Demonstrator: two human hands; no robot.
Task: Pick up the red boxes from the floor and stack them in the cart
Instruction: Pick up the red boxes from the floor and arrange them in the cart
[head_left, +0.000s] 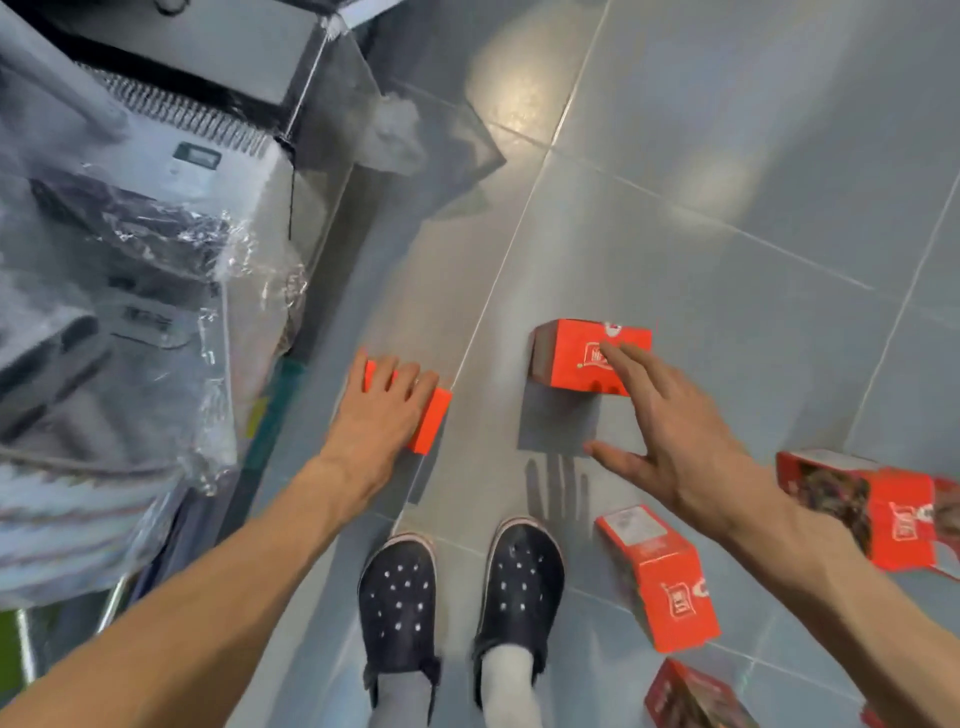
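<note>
Several red boxes lie on the grey tiled floor. My left hand (382, 410) lies over a small red box (430, 422) at the left, fingers curled across its top. My right hand (670, 421) hovers spread above another red box (582, 356) ahead of my feet, fingertips over its face, thumb stretched wide. Three more red boxes lie at the right: one (660, 577) by my right shoe, one (878, 514) under my right forearm, one (691, 696) at the bottom edge. The cart (117, 592) shows only as a metal edge at lower left.
A bulky load wrapped in clear plastic (130, 291) fills the left side, close to my left arm. My two dark clogs (460, 597) stand on the tiles at bottom centre. Bare floor tiles (727, 156) stretch ahead and to the right.
</note>
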